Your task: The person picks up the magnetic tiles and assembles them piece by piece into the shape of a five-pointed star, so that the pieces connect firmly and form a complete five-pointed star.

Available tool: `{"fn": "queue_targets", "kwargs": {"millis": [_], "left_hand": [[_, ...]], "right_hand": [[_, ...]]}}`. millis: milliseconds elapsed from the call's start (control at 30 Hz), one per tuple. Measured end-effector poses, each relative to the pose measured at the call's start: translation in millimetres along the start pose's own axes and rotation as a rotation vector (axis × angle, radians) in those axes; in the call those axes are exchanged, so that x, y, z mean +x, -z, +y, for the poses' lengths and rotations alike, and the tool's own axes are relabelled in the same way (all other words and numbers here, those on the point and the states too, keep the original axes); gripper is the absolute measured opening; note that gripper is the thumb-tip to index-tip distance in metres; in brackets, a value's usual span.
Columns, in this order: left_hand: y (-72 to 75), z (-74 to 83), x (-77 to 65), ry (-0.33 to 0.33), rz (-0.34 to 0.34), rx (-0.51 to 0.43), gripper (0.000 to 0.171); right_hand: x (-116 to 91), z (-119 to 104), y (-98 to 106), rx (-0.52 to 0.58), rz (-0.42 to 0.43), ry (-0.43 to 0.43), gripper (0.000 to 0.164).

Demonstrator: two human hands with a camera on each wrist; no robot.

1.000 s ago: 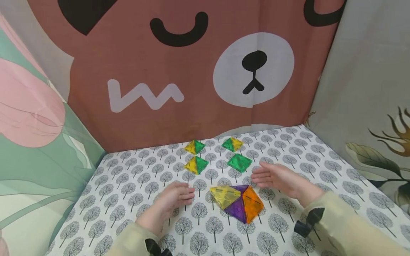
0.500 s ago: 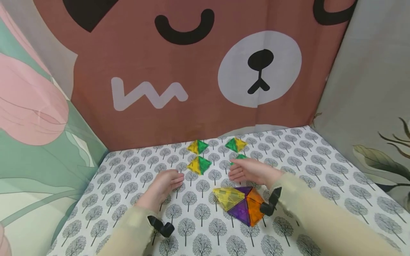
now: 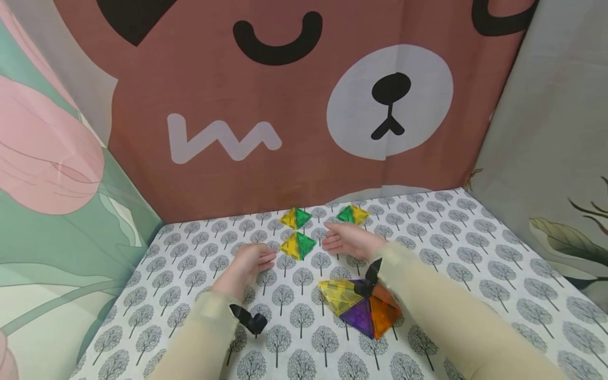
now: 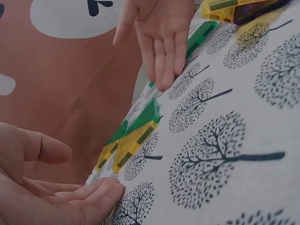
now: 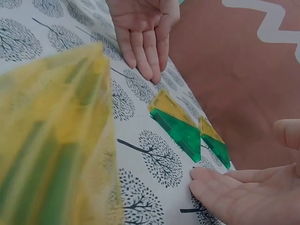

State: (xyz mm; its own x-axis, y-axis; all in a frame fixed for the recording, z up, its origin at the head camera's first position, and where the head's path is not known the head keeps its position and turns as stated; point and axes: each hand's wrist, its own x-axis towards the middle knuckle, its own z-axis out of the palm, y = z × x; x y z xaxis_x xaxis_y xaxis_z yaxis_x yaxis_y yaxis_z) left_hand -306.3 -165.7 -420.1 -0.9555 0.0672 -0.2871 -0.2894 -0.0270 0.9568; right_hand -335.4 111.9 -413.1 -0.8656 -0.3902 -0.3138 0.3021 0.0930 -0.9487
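My left hand (image 3: 249,264) holds nothing, palm turned inward, fingers extended. Facing it, my right hand (image 3: 351,240) is empty too, its fingers straight. Between them lies a diamond of yellow and green magnetic tiles (image 3: 297,246); fingertips of both hands point at its sides, with cloth showing in between. A second yellow-green diamond (image 3: 295,218) sits just behind. Beyond the right hand is another green-yellow diamond (image 3: 352,214). The right hand hides the all-green diamond in the head view, but a green edge (image 4: 199,40) shows in the left wrist view.
A raised shape of yellow, purple and orange tiles (image 3: 358,314) stands nearer me, partly under the right wrist's camera. Tree-patterned cloth (image 3: 157,322) covers the table. A brown bear curtain (image 3: 214,184) closes the back, with printed curtains on both sides.
My right hand has moved left and away from me, over the green diamond's place toward the near yellow-green diamond. My left hand has shifted slightly forward. The view has turned a little.
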Motion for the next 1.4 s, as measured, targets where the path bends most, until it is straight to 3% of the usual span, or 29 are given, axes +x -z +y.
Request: {"fn": "queue_targets", "kwargs": {"millis": [533,867,1067,1400], "left_hand": [[-12.6,7.7,0.6,0.01,0.025,0.02,0.056],[-14.4,7.7,6.8,0.033,0.063,-0.009,0.051],[-16.3,1.0,10.0,0.067,0.09,0.064,0.042],[-20.7,-8.1,9.7,0.042,0.101,0.136,0.031]], "right_hand": [[9,-5,-11,-0.051,0.032,0.004,0.063],[12,-6,-17,0.01,0.034,0.013,0.062],[6,-5,-20,0.076,0.039,-0.019,0.061],[-3,0,-19,0.094,0.044,-0.055,0.061]]}}
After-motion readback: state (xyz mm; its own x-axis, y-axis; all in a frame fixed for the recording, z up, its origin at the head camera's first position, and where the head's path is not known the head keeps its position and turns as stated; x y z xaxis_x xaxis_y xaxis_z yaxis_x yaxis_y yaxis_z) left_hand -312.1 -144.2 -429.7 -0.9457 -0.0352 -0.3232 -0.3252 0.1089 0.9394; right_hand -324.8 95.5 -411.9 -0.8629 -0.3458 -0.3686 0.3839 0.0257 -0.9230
